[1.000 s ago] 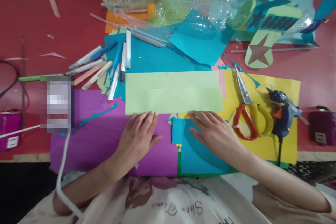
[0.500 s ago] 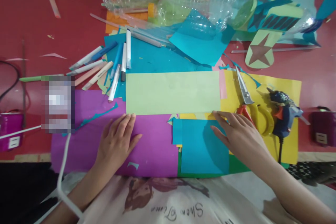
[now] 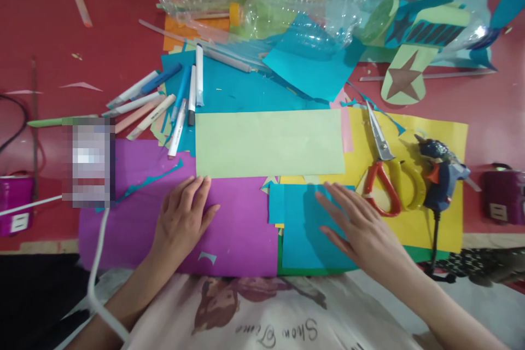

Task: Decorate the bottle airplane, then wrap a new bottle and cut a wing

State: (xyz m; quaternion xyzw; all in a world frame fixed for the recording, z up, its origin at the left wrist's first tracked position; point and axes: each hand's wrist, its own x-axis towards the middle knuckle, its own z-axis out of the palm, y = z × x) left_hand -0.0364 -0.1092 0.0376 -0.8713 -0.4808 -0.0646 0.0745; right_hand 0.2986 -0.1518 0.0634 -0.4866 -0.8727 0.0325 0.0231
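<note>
A pale green strip of paper [image 3: 269, 143] lies flat in front of me. My left hand [image 3: 184, 219] rests with fingers stretched on the purple sheet [image 3: 241, 229], its fingertips at the strip's near left corner. To the right, my right hand [image 3: 356, 219] is open over the blue paper [image 3: 307, 235], fingers spread and a little short of the strip's near edge. Nothing is in either hand. Beyond my right fingers, scissors [image 3: 382, 175] with red and yellow handles lie on the yellow sheet [image 3: 445, 224], beside a blue hot glue gun [image 3: 441, 186].
Several markers [image 3: 151, 115] lie in a cluster at the left, near a blurred-out object [image 3: 90, 161] with a white cable [image 3: 96, 268]. Clear plastic bottles [image 3: 287, 5] fill the back. A paper-covered craft piece with a star [image 3: 406, 76] stands at the back right.
Both hands have moved apart along the strip's near edge. My right hand then drew back from the paper, its fingers spreading, while the raised fold in the strip now looks flat.
</note>
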